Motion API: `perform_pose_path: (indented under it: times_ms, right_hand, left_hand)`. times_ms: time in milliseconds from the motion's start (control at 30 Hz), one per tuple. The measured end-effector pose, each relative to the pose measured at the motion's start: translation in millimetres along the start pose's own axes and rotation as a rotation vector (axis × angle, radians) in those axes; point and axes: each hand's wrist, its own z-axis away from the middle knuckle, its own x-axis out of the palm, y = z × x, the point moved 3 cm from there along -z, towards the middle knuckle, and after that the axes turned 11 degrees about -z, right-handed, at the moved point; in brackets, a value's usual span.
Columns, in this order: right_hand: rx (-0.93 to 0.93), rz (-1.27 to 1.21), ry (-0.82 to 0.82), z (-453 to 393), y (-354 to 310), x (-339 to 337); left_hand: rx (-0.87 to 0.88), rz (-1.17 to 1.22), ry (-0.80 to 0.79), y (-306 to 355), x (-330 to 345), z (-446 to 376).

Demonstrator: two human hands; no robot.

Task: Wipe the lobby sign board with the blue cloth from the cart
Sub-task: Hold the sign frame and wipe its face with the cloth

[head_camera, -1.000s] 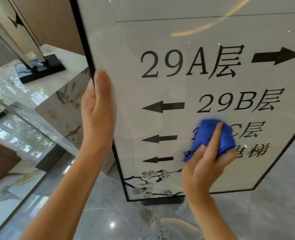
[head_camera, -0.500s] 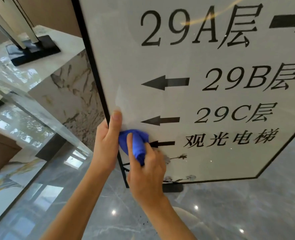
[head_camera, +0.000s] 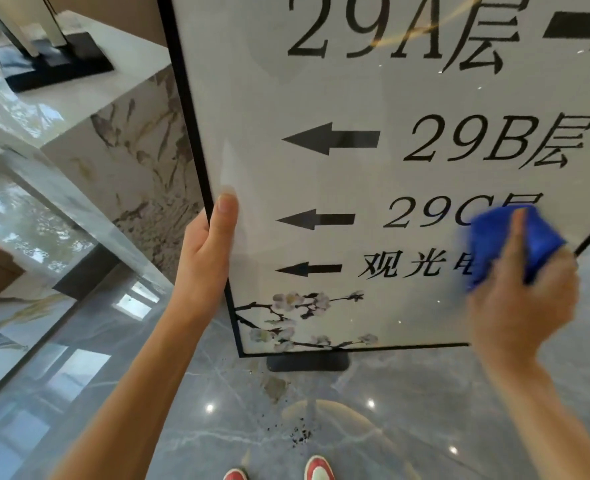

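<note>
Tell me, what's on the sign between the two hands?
In the head view, between the left hand and the right hand holding the blue cloth, the sign board shows black arrows and lettering.

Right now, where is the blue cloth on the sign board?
The blue cloth is under the right hand, pressed on the sign board at its lower right, covering the end of the 29C line.

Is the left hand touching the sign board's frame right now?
Touching. The head view shows the left hand wrapped around the black left edge of the sign board, thumb lying flat on its front face.
</note>
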Motion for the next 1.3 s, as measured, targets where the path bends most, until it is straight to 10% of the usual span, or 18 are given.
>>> perform_pose_path:
  times_ms: [400,867,967,1300]
  right_hand:
    - [0.105,-0.309,0.153,45.5,58.3,18.1]
    - [0.293,-0.550,-0.123,205.8,-157.0,88.6]
    - [-0.087,-0.576,-0.243,229.9,-185.4,92.1]
    - [-0.257,-0.358,-0.131,164.5,-82.6,61.3]
  left_hand:
    - [0.046,0.023,0.061,-5.1,2.6,-3.8]
    - [0.063,0.049,0.015,-5.0,3.0,-10.1]
    - [0.081,0.036,-0.003,-5.4,2.5,-9.1]
    - [0.137,0.116,-0.057,2.0,6.2,-3.7]
